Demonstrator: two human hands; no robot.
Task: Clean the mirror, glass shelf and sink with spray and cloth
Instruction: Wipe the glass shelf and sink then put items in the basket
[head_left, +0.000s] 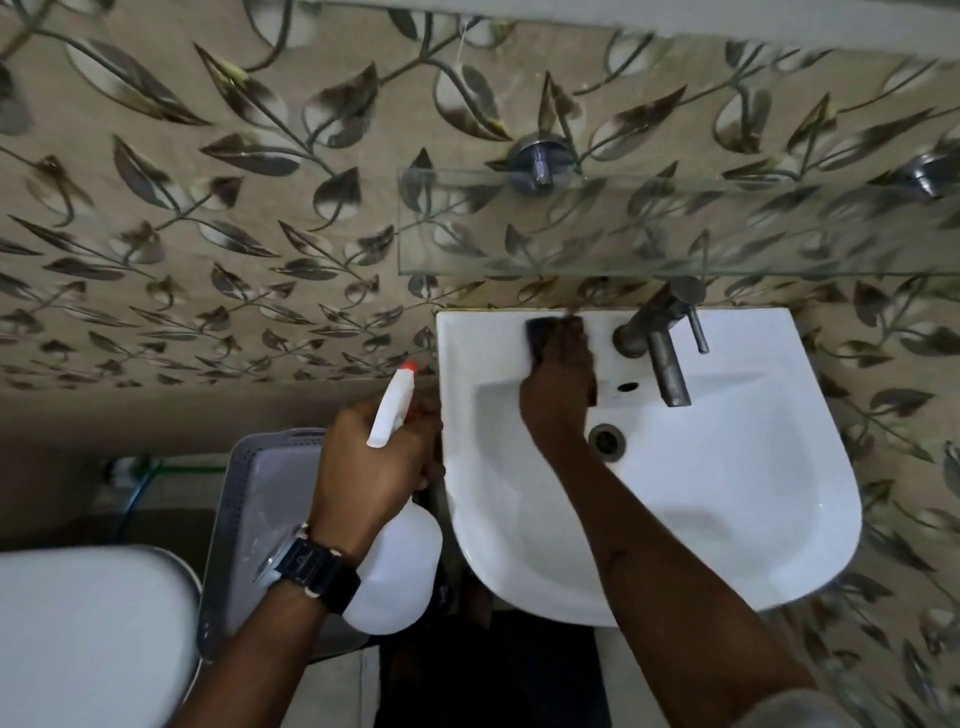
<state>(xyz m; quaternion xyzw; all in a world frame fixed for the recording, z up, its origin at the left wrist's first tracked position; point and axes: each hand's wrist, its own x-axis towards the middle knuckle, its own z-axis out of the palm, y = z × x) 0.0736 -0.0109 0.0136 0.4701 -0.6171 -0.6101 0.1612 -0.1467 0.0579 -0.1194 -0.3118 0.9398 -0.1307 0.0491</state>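
Note:
A white sink (737, 499) hangs on the leaf-patterned wall, with a metal tap (660, 338) at its back rim and a drain (606, 441) in the bowl. My right hand (561, 379) presses a dark cloth (540, 332) flat on the sink's back ledge, left of the tap. Left of the sink, my left hand (374, 462) grips a white spray bottle (400, 561) with an orange-tipped nozzle (408, 367) pointing up. Above the sink a clear glass shelf (675, 228) juts out on chrome mounts (537, 161). The mirror's lower edge (675, 21) barely shows at the top.
A grey perforated bin (249, 519) stands on the floor left of the sink. A white toilet lid (88, 639) fills the lower left corner. Green and blue hoses (150, 475) run along the wall base behind the bin.

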